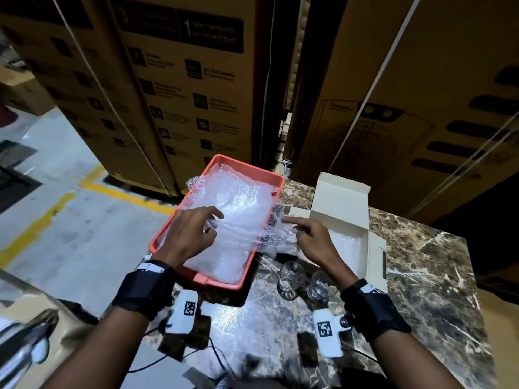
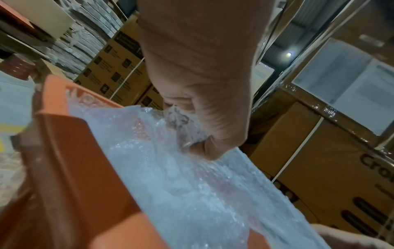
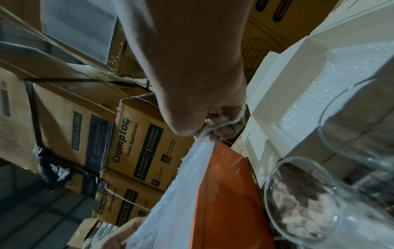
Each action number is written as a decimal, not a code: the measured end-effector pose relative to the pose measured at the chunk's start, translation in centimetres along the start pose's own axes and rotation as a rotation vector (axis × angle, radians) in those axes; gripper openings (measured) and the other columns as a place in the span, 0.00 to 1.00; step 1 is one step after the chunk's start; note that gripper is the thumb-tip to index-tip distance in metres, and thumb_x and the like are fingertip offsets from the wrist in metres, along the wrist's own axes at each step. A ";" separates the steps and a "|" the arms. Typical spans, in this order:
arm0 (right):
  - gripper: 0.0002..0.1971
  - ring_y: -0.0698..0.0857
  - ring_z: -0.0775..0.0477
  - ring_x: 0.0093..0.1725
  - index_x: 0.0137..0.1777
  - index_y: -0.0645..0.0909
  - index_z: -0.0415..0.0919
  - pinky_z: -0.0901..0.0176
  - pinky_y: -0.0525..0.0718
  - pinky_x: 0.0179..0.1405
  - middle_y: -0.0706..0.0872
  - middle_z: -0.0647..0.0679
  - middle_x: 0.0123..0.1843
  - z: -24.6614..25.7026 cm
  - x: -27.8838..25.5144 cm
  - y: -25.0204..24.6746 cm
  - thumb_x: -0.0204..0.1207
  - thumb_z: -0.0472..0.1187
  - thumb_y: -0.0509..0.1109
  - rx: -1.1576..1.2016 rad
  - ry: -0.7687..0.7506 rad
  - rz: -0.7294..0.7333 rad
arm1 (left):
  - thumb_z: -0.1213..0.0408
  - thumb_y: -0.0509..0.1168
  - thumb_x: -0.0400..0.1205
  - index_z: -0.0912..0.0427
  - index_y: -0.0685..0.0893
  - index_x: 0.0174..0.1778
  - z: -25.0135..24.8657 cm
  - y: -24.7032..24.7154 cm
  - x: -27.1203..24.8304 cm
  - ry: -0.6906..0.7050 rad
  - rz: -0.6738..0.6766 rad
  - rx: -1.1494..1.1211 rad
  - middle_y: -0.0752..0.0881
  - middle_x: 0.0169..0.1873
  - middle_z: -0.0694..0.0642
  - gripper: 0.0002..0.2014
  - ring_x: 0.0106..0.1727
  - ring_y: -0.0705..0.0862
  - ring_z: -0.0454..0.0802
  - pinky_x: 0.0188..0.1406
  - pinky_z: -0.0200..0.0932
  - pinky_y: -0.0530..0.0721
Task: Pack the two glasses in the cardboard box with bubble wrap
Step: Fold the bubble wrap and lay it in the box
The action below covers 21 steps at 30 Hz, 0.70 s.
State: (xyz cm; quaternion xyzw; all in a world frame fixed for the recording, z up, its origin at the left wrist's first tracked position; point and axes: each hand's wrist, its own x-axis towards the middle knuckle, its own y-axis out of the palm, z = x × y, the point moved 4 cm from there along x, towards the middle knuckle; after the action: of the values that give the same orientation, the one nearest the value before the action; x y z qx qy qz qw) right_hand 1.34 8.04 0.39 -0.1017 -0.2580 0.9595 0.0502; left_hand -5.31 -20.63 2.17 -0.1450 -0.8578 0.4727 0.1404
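On the bench (image 1: 421, 262) a tray (image 1: 179, 204) holding bubble wrap (image 1: 238, 203) sits left of the open box (image 1: 341, 197); two glasses (image 1: 290, 279) stand before them, big cartons (image 1: 182, 80) stacked behind.

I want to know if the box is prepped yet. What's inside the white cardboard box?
Bubble wrap lines the floor of the box; no glass is inside. The right hand covers its near-left corner.

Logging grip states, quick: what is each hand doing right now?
Left hand: pinching the bubble wrap sheet over the orange tray.
Right hand: pinching the same sheet's edge.
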 end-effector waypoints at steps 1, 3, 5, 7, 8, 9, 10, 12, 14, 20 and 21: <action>0.27 0.76 0.37 0.29 0.63 0.90 0.51 0.58 0.73 0.30 0.86 0.52 0.49 -0.3 -0.1 -0.3 0.80 0.24 0.58 0.009 0.012 -0.009 | 0.71 0.72 0.73 0.50 0.90 0.58 0.0 -0.1 0.0 0.006 0.009 -0.035 0.92 0.46 0.52 0.19 0.48 0.89 0.50 0.49 0.46 0.85; 0.24 0.77 0.39 0.32 0.60 0.89 0.55 0.54 0.74 0.32 0.87 0.52 0.41 -1.1 -0.5 -1.0 0.82 0.27 0.59 0.050 0.033 -0.037 | 0.70 0.73 0.76 0.50 0.89 0.60 -0.2 0.3 -0.3 0.013 0.052 -0.130 0.90 0.50 0.51 0.18 0.49 0.87 0.49 0.46 0.42 0.81; 0.24 0.79 0.41 0.35 0.65 0.85 0.59 0.50 0.76 0.33 0.86 0.43 0.38 -1.8 -1.0 -1.7 0.84 0.31 0.59 0.118 0.044 -0.057 | 0.68 0.73 0.80 0.45 0.88 0.60 -0.5 1.0 -0.5 -0.013 0.096 -0.268 0.90 0.52 0.49 0.16 0.43 0.87 0.48 0.44 0.41 0.82; 0.25 0.80 0.40 0.36 0.70 0.81 0.63 0.48 0.78 0.34 0.86 0.31 0.45 -2.4 -1.5 -2.6 0.85 0.34 0.58 0.170 0.052 -0.074 | 0.65 0.73 0.83 0.44 0.88 0.59 -1.1 1.8 -0.7 -0.054 0.127 -0.431 0.91 0.49 0.52 0.12 0.39 0.89 0.50 0.45 0.46 0.85; 0.25 0.81 0.40 0.36 0.71 0.80 0.64 0.48 0.79 0.34 0.85 0.29 0.47 -2.7 -1.9 -3.1 0.85 0.34 0.58 0.191 0.042 -0.086 | 0.63 0.73 0.84 0.46 0.89 0.60 -1.6 2.0 -0.7 -0.072 0.136 -0.506 0.91 0.46 0.54 0.10 0.39 0.90 0.53 0.45 0.49 0.87; 0.25 0.81 0.40 0.36 0.70 0.80 0.63 0.49 0.81 0.34 0.84 0.28 0.46 -2.6 -2.4 -3.6 0.85 0.33 0.57 0.216 0.031 -0.099 | 0.62 0.71 0.86 0.50 0.90 0.60 -1.9 2.3 -0.7 -0.085 0.141 -0.579 0.92 0.44 0.59 0.08 0.39 0.91 0.57 0.45 0.51 0.88; 0.24 0.82 0.40 0.35 0.69 0.80 0.60 0.51 0.83 0.33 0.81 0.26 0.45 -2.5 -2.9 -4.2 0.85 0.31 0.56 0.245 0.017 -0.107 | 0.62 0.70 0.88 0.54 0.91 0.60 -2.5 2.5 -0.7 -0.097 0.144 -0.657 0.91 0.45 0.65 0.08 0.39 0.91 0.62 0.43 0.51 0.90; 0.21 0.82 0.43 0.32 0.66 0.82 0.51 0.53 0.85 0.30 0.81 0.26 0.46 -2.0 -4.0 -5.1 0.86 0.29 0.55 0.318 -0.008 -0.117 | 0.62 0.67 0.89 0.57 0.93 0.57 -3.4 3.0 -0.8 -0.117 0.131 -0.731 0.90 0.48 0.69 0.09 0.42 0.90 0.62 0.44 0.44 0.86; 0.17 0.83 0.47 0.28 0.59 0.85 0.38 0.57 0.83 0.27 0.86 0.36 0.52 -1.7 -4.8 -5.9 0.87 0.25 0.55 0.392 -0.007 -0.132 | 0.62 0.66 0.90 0.56 0.94 0.54 -4.6 3.4 -1.0 -0.122 0.129 -0.739 0.91 0.43 0.60 0.10 0.39 0.86 0.47 0.42 0.37 0.79; 0.24 0.92 0.45 0.52 0.53 0.91 0.36 0.52 0.92 0.41 0.92 0.51 0.59 -3.5 -6.7 -8.8 0.89 0.27 0.50 0.531 0.013 -0.197 | 0.50 0.68 0.88 0.78 0.81 0.40 -7.7 5.1 -1.6 -0.153 0.162 -0.917 0.74 0.30 0.59 0.28 0.31 0.71 0.50 0.37 0.46 0.67; 0.24 0.91 0.46 0.55 0.56 0.91 0.37 0.50 0.92 0.44 0.92 0.50 0.61 -3.9 -7.1 -9.4 0.86 0.24 0.51 0.546 0.024 -0.199 | 0.49 0.68 0.87 0.76 0.79 0.37 -8.5 5.2 -1.8 -0.174 0.183 -0.947 0.75 0.29 0.59 0.29 0.30 0.71 0.50 0.38 0.47 0.68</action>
State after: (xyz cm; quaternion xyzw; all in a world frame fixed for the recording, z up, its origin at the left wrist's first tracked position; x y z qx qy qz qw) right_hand 9.57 16.94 3.02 -0.0698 0.0017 0.9825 0.1725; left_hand 0.18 -12.11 1.88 -0.2275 -0.9709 0.0515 -0.0552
